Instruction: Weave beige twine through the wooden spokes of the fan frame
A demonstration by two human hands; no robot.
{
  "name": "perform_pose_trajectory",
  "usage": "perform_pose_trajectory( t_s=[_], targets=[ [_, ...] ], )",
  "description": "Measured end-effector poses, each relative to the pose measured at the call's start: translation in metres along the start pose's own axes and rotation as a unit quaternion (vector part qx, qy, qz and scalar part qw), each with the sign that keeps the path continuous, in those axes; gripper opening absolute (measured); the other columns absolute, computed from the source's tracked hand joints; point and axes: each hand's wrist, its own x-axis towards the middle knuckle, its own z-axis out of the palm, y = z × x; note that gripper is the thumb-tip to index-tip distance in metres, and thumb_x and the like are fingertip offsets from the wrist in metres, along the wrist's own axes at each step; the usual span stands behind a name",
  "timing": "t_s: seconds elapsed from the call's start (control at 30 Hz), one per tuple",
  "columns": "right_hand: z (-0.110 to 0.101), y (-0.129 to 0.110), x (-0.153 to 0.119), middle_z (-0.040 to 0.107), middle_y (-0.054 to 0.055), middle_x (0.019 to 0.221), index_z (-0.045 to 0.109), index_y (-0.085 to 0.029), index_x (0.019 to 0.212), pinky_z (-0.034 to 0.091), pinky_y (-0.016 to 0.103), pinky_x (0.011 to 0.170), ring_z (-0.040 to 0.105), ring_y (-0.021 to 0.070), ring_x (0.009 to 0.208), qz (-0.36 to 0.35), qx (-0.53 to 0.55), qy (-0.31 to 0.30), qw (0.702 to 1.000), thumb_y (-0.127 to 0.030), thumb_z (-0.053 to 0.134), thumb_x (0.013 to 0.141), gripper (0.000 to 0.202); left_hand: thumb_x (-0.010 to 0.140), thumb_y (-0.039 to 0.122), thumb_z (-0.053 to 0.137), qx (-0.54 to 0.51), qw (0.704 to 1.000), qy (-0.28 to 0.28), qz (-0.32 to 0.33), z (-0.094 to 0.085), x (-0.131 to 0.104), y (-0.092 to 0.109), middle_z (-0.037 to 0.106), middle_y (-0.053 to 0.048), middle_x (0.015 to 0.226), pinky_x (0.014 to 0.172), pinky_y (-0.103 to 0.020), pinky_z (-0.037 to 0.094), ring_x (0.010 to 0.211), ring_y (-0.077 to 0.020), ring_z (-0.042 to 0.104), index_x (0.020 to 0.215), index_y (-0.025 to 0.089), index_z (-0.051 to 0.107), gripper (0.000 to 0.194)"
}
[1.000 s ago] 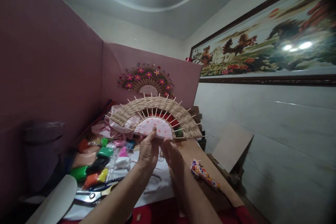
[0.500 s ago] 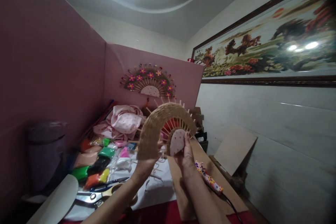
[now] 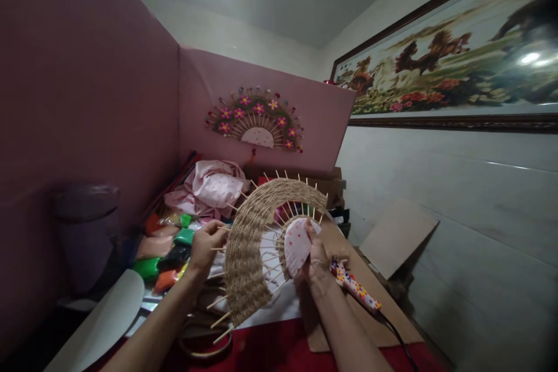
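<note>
A woven straw fan [image 3: 246, 244] with thin wooden sticks poking out around its outer edge is held up in front of me. My right hand [image 3: 316, 256] grips its half-round centre [image 3: 299, 244], covered in white cloth with red dots, thumb on the front face. My left hand [image 3: 207, 247] pinches the tip of one stick at the fan's left edge. Sticks bridge the gap between the woven band and the centre.
A finished fan with pink flowers [image 3: 257, 119] hangs on the pink board [image 3: 305, 87]. Colourful clay packets [image 3: 150, 267] and pink cloth [image 3: 218, 186] lie at left. A flower-patterned glue gun [image 3: 357, 290] with a cord rests on cardboard [image 3: 392, 322] at right.
My left hand has moved from the band's lower end up and left to a stick. The fan has tilted, showing more of its lower sticks. The camera view has shifted slightly down.
</note>
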Motion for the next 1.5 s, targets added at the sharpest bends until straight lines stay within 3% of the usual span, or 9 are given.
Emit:
perform_pose_trajectory(
  t_s=[0.07, 0.13, 0.2, 0.27, 0.37, 0.67, 0.87, 1.2, 1.5],
  targets=[
    [0.001, 0.001, -0.002, 0.066, 0.002, 0.060, 0.062, -0.016, 0.081, 0.054, 0.029, 0.057, 0.063, 0.0163, 0.055, 0.028, 0.010, 0.020, 0.999, -0.050, 0.067, 0.064, 0.039, 0.055, 0.015, 0.072, 0.009, 0.992, 0.079, 0.102, -0.004, 0.001, 0.011, 0.056, 0.003, 0.052, 0.043, -0.016, 0.034, 0.045, -0.0069, 0.045, 0.058, 0.015, 0.062, 0.010],
    [0.003, 0.002, -0.004, 0.067, 0.001, 0.060, 0.061, -0.016, 0.080, 0.054, 0.029, 0.057, 0.063, 0.0156, 0.052, 0.046, 0.019, 0.038, 0.998, -0.046, 0.069, 0.063, 0.036, 0.060, 0.017, 0.069, -0.034, 0.987, 0.077, 0.135, -0.003, -0.002, 0.023, 0.061, 0.001, 0.062, 0.055, -0.016, 0.041, 0.059, -0.0091, 0.053, 0.066, 0.016, 0.064, 0.008],
    [0.004, 0.002, -0.006, 0.068, 0.001, 0.062, 0.061, -0.016, 0.079, 0.054, 0.029, 0.057, 0.063, 0.0151, 0.051, 0.056, 0.026, 0.042, 0.997, -0.042, 0.071, 0.063, 0.033, 0.064, 0.022, 0.068, -0.101, 0.992, 0.003, 0.075, 0.001, -0.008, 0.031, 0.064, -0.003, 0.071, 0.064, -0.020, 0.044, 0.067, -0.0120, 0.058, 0.074, 0.014, 0.065, 0.013],
    [0.004, 0.000, -0.007, 0.069, 0.001, 0.063, 0.060, -0.016, 0.078, 0.054, 0.029, 0.058, 0.063, 0.0152, 0.052, 0.061, 0.030, 0.044, 0.997, -0.039, 0.072, 0.063, 0.029, 0.065, 0.025, 0.069, -0.148, 0.986, -0.074, -0.024, 0.004, -0.014, 0.036, 0.065, -0.005, 0.073, 0.062, -0.022, 0.046, 0.065, -0.0133, 0.059, 0.077, 0.013, 0.065, 0.018],
    [0.005, -0.001, -0.008, 0.069, 0.001, 0.063, 0.059, -0.016, 0.077, 0.054, 0.030, 0.057, 0.064, 0.0165, 0.054, 0.069, 0.025, 0.048, 0.996, -0.036, 0.072, 0.064, 0.027, 0.063, 0.023, 0.071, -0.180, 0.971, -0.120, -0.105, 0.004, -0.018, 0.034, 0.065, -0.003, 0.072, 0.052, -0.020, 0.043, 0.057, -0.0106, 0.058, 0.078, 0.012, 0.064, 0.019],
    [0.010, -0.003, -0.010, 0.068, 0.001, 0.060, 0.059, -0.016, 0.075, 0.054, 0.030, 0.058, 0.065, 0.0170, 0.054, 0.078, 0.037, 0.076, 0.993, -0.033, 0.071, 0.065, 0.023, 0.057, 0.014, 0.071, -0.142, 0.979, -0.085, -0.115, 0.001, -0.017, 0.031, 0.066, -0.002, 0.064, 0.046, -0.019, 0.041, 0.051, -0.0103, 0.058, 0.073, 0.012, 0.066, 0.017],
    [0.010, -0.005, -0.010, 0.065, 0.002, 0.055, 0.059, -0.017, 0.071, 0.055, 0.033, 0.061, 0.066, 0.0205, 0.065, 0.079, 0.036, 0.039, 0.995, -0.039, 0.070, 0.066, 0.026, 0.055, 0.010, 0.067, -0.128, 0.980, -0.065, -0.136, 0.005, -0.021, 0.032, 0.065, 0.000, 0.060, 0.044, -0.020, 0.040, 0.046, -0.0101, 0.057, 0.073, 0.013, 0.066, 0.018],
    [0.012, -0.007, -0.011, 0.066, 0.002, 0.058, 0.060, -0.016, 0.075, 0.055, 0.032, 0.063, 0.066, 0.0196, 0.065, 0.069, 0.041, 0.063, 0.995, -0.044, 0.069, 0.065, 0.031, 0.053, 0.009, 0.068, -0.128, 0.978, -0.071, -0.146, 0.002, -0.018, 0.028, 0.067, -0.002, 0.063, 0.046, -0.021, 0.042, 0.048, -0.0115, 0.058, 0.074, 0.012, 0.067, 0.022],
    [0.005, -0.008, -0.005, 0.068, 0.006, 0.068, 0.063, -0.019, 0.076, 0.055, 0.035, 0.062, 0.066, 0.0224, 0.068, 0.016, -0.013, 0.028, 0.999, -0.044, 0.066, 0.067, 0.027, 0.060, 0.012, 0.060, -0.185, 0.969, -0.086, -0.141, 0.001, -0.021, 0.026, 0.067, -0.004, 0.066, 0.050, -0.022, 0.044, 0.052, -0.0121, 0.057, 0.079, 0.011, 0.069, 0.021]
  ],
)
